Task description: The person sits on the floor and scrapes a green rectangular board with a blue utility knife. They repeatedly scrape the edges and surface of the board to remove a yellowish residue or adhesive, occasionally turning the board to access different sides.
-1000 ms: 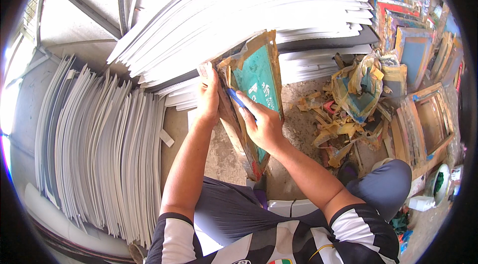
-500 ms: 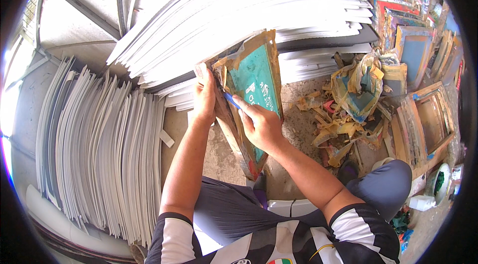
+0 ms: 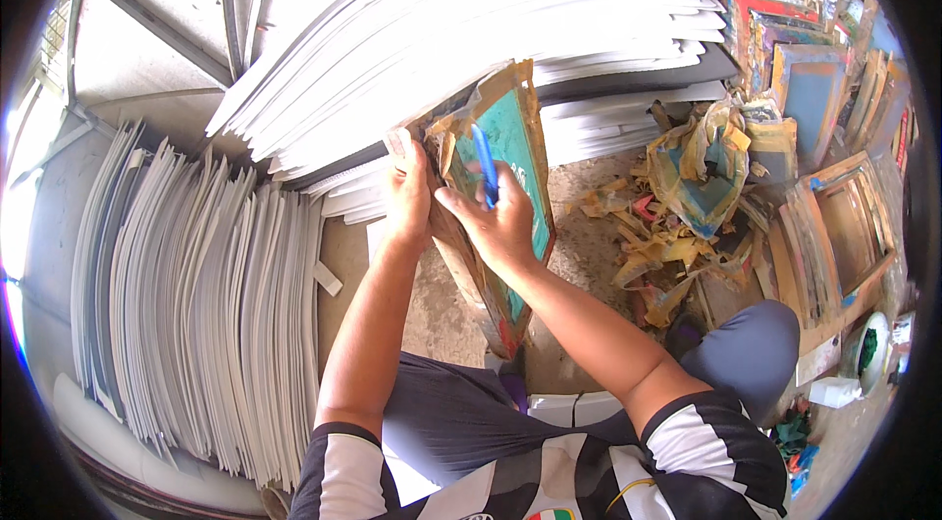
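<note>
A wooden screen-printing frame [image 3: 463, 270] stands tilted between my knees, its green mesh [image 3: 512, 123] edged with peeling brown tape [image 3: 527, 93]. My left hand [image 3: 406, 191] is closed round the upper left side of this frame and steadies it. In front of the mesh, my right hand [image 3: 498, 231] holds a slim blue tool [image 3: 485, 162], which looks like a utility knife, pointing upward. My right thumb is near the frame's left side bar; whether it touches the wood or the loose tape, I cannot tell.
Torn tape and mesh scraps [image 3: 677, 250] lie heaped on the floor to the right. Beyond them lean several old frames [image 3: 810, 93], with more [image 3: 854, 235] nearer me. Tall stacks of white sheets stand at the left [image 3: 196, 324] and back [image 3: 589, 20]. A white tub [image 3: 868, 358] sits far right.
My right hand has turned the blue tool from slanting against the frame's left side to pointing up, off the side bar. My left hand keeps its grip on the frame.
</note>
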A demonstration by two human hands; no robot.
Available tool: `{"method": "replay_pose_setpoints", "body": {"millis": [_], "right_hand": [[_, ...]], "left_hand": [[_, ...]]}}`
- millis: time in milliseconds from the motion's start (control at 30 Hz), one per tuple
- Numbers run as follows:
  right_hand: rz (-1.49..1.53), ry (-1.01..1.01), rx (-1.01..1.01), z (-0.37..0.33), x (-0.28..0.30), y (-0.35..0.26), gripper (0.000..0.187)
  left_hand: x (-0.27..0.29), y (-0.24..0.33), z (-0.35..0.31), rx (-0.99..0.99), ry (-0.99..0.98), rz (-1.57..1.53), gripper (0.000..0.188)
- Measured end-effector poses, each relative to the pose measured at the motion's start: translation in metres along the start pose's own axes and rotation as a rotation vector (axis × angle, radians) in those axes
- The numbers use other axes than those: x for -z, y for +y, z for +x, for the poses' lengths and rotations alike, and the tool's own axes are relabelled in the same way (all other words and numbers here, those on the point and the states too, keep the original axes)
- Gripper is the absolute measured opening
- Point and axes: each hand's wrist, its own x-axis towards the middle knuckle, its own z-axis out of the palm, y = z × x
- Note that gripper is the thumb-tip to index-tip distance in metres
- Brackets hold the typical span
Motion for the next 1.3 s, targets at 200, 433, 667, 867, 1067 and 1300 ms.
{"method": "replay_pose_setpoints", "body": {"millis": [200,433,667,867,1067,1300], "right_hand": [[0.036,0.085,0.101,0.009,-0.025,0.011,0.018],[-0.103,0.126,0.195,0.020,-0.022,0.022,0.012],[-0.135,0.081,0.245,0.031,-0.004,0.021,0.011],[0.038,-0.060,0.094,0.033,0.004,0.021,0.012],[0.294,-0.051,0.100,0.043,0.002,0.027,0.017],[0.383,-0.149,-0.099,0.037,0.004,0.030,0.019]], "left_hand": [[0.008,-0.010,0.004,-0.036,-0.151,-0.024,0.058],[-0.013,0.008,-0.010,-0.012,-0.108,-0.104,0.038],[-0.002,-0.010,0.006,-0.024,-0.174,0.036,0.051],[0.001,-0.014,0.010,-0.075,-0.168,0.163,0.052],[-0.011,-0.002,0.002,-0.056,-0.159,0.167,0.058],[-0.003,-0.007,0.007,-0.085,-0.133,0.167,0.059]]}}
